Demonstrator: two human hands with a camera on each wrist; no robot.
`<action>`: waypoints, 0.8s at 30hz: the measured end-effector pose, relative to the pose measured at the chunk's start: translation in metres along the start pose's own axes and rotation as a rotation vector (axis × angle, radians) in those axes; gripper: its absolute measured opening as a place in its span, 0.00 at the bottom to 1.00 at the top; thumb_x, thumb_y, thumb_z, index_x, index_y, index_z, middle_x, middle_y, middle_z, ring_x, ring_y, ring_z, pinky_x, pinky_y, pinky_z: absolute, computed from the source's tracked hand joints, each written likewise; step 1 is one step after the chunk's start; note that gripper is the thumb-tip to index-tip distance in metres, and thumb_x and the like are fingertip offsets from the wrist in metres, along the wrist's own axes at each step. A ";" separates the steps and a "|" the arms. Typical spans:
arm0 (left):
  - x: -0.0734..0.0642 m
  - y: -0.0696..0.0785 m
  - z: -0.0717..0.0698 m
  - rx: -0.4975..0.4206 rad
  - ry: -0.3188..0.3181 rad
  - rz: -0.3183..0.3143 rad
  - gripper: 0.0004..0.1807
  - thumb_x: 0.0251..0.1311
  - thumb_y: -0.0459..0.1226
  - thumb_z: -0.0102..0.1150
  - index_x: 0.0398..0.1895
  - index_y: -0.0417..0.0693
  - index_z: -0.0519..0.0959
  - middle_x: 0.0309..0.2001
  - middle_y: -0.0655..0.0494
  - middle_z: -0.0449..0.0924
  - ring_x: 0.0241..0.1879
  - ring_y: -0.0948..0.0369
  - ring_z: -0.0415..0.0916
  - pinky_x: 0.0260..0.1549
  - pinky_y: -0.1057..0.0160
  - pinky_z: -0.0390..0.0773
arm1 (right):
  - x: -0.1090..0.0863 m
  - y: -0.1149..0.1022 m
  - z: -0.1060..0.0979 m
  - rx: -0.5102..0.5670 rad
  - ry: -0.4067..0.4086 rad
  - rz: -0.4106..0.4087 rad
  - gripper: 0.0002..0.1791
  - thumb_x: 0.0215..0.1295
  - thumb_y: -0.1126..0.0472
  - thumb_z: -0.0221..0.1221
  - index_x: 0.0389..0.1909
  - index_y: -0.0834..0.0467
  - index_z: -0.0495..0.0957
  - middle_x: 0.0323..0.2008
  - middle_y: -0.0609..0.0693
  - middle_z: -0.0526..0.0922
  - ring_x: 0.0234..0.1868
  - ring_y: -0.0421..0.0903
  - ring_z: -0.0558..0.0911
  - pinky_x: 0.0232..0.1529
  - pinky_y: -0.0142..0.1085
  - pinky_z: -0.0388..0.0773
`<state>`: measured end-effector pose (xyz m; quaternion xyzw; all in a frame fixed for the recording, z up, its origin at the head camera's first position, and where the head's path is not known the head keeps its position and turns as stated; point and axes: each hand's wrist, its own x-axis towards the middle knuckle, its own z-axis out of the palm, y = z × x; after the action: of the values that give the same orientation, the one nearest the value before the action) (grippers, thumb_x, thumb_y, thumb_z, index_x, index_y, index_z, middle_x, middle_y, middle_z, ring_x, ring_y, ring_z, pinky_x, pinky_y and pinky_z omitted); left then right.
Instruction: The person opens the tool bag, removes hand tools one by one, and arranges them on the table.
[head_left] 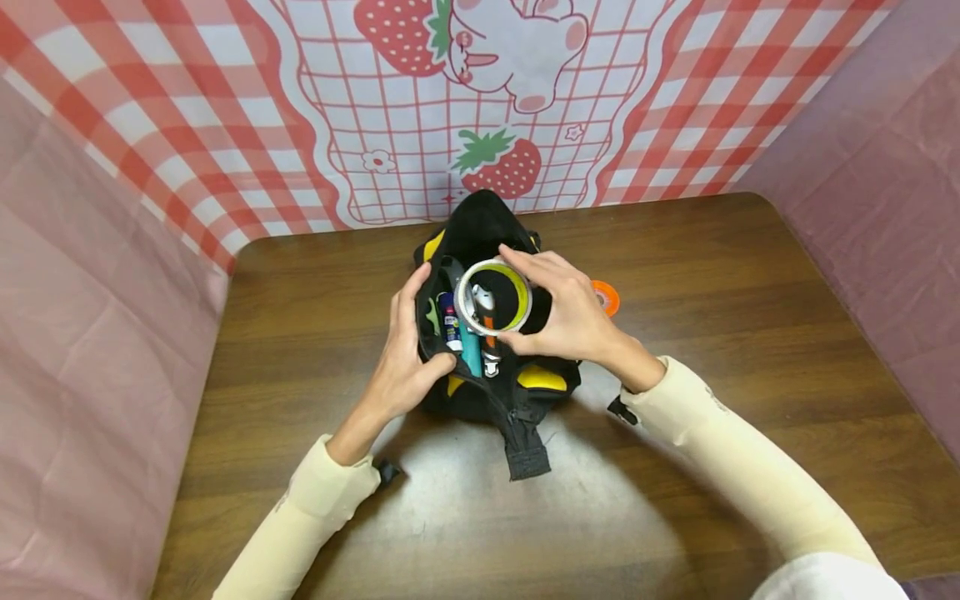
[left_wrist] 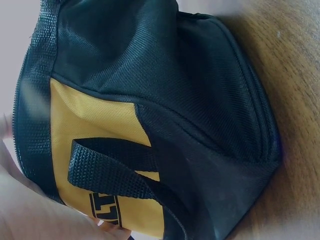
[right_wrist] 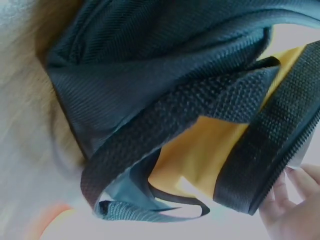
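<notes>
A black and yellow tool bag (head_left: 542,380) stands on the table with its zipped mouth spread wide. My left hand (head_left: 401,354) grips its left rim, thumb at the front edge and fingers along the side. My right hand (head_left: 566,308) pinches a roll of tape (head_left: 462,315), a whitish ring with a yellow inner wall, over the mouth. Inside the bag show a purple-and-white tube (head_left: 450,322), a teal handle (head_left: 470,353), a green piece (head_left: 432,317) and a silver-headed tool with an orange and black handle (head_left: 489,343), partly seen through the ring. The bag's bottom is hidden.
An orange ring-shaped roll (head_left: 609,297) lies on the wooden table (head_left: 315,308), right of the bag, partly behind my right hand. A black strap (head_left: 527,454) hangs from the bag's front. A red checked cloth (head_left: 225,108) hangs behind, with pink cloth at both sides.
</notes>
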<state>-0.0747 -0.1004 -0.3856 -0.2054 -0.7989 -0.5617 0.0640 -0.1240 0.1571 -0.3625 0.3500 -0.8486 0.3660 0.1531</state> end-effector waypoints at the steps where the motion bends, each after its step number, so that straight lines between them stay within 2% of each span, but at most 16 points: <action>1: 0.000 0.000 0.000 0.000 0.000 -0.001 0.58 0.43 0.33 0.60 0.82 0.58 0.46 0.79 0.57 0.46 0.75 0.57 0.50 0.72 0.44 0.54 | -0.001 0.000 -0.002 0.008 0.014 -0.003 0.57 0.38 0.48 0.80 0.75 0.51 0.67 0.66 0.51 0.78 0.59 0.49 0.76 0.57 0.48 0.75; 4: 0.000 0.000 0.000 -0.001 0.000 0.000 0.58 0.43 0.32 0.61 0.82 0.58 0.46 0.79 0.57 0.47 0.75 0.59 0.49 0.72 0.45 0.54 | -0.004 0.002 -0.007 0.023 0.066 -0.013 0.57 0.36 0.49 0.80 0.74 0.53 0.70 0.66 0.51 0.79 0.60 0.49 0.77 0.57 0.45 0.75; 9: 0.000 0.000 0.001 -0.005 -0.005 -0.005 0.59 0.44 0.30 0.61 0.82 0.60 0.46 0.79 0.59 0.46 0.75 0.59 0.50 0.72 0.45 0.54 | -0.010 0.006 -0.017 0.064 0.153 -0.031 0.54 0.33 0.54 0.80 0.70 0.59 0.73 0.63 0.52 0.80 0.55 0.51 0.78 0.47 0.32 0.77; 13: 0.000 0.000 0.000 -0.007 -0.009 -0.019 0.59 0.45 0.29 0.60 0.82 0.62 0.45 0.79 0.60 0.46 0.74 0.58 0.50 0.72 0.44 0.55 | -0.016 0.008 -0.027 0.076 0.200 -0.044 0.52 0.34 0.56 0.79 0.68 0.64 0.74 0.62 0.56 0.81 0.53 0.54 0.78 0.46 0.31 0.75; 16: 0.000 0.000 0.000 -0.008 -0.010 -0.027 0.59 0.45 0.29 0.60 0.82 0.63 0.45 0.79 0.60 0.46 0.74 0.58 0.50 0.71 0.43 0.55 | -0.020 0.004 -0.035 0.086 0.230 -0.025 0.50 0.34 0.60 0.79 0.66 0.67 0.74 0.60 0.61 0.81 0.54 0.58 0.78 0.49 0.33 0.72; 19: 0.000 0.000 0.000 -0.011 -0.012 -0.028 0.58 0.45 0.29 0.60 0.82 0.63 0.45 0.79 0.59 0.46 0.74 0.58 0.50 0.71 0.42 0.55 | -0.024 -0.004 -0.044 0.096 0.250 0.002 0.48 0.34 0.64 0.78 0.64 0.71 0.74 0.57 0.67 0.81 0.52 0.61 0.78 0.50 0.31 0.73; 24: 0.000 -0.001 0.000 -0.015 -0.019 -0.034 0.58 0.46 0.28 0.60 0.82 0.62 0.45 0.79 0.60 0.45 0.74 0.58 0.49 0.72 0.40 0.55 | -0.035 -0.005 -0.059 0.091 0.288 0.047 0.46 0.35 0.69 0.75 0.63 0.74 0.73 0.56 0.72 0.80 0.49 0.57 0.78 0.45 0.25 0.76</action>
<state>-0.0746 -0.1005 -0.3863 -0.1977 -0.7984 -0.5669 0.0455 -0.0956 0.2143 -0.3370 0.2806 -0.8083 0.4540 0.2484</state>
